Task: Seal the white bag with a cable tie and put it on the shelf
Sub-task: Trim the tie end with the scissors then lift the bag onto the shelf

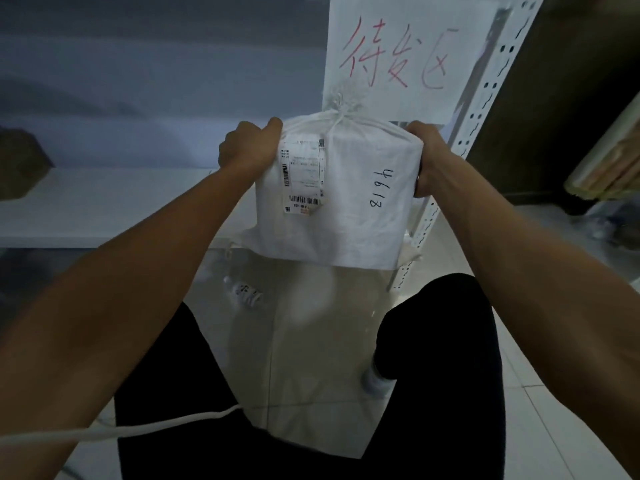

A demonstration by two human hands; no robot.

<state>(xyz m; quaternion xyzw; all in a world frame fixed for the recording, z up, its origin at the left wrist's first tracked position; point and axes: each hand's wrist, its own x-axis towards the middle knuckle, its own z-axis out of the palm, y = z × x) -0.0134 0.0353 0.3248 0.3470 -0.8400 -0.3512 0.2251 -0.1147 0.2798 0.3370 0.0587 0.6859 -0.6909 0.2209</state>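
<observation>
- The white bag (332, 195) sits in the middle of the frame, held up in the air between two hands, its bottom edge hanging clear above the pale tiled floor (540, 410).
- Its neck is gathered into a tuft at the top centre, cinched by a thin white tie (337, 114); whether this is a cable tie or a cord cannot be told.
- A printed shipping label (302, 176) with barcodes is stuck on the bag's left face, and the handwritten figures "46+13" run sideways down its right face.
- The left hand (251, 147) grips the bag's upper left corner, fingers curled over the top edge.
- The right hand (427, 157) grips the upper right corner, fingers wrapped round the side and mostly hidden behind the cloth.
- Behind the bag, upper right of centre, a white paper sign (405, 53) with red handwritten characters hangs on the rack.
- A white perforated shelf upright (485, 95) slants down the right side, just beside the right hand.
- A pale shelf board (104, 206) stretches across the left of the frame, with a dim brown object (20, 164) on it at the far left edge.
- At the bottom, the person's legs in black trousers (440, 358) are seen, and a white cord (121, 431) crosses the lower left corner.
</observation>
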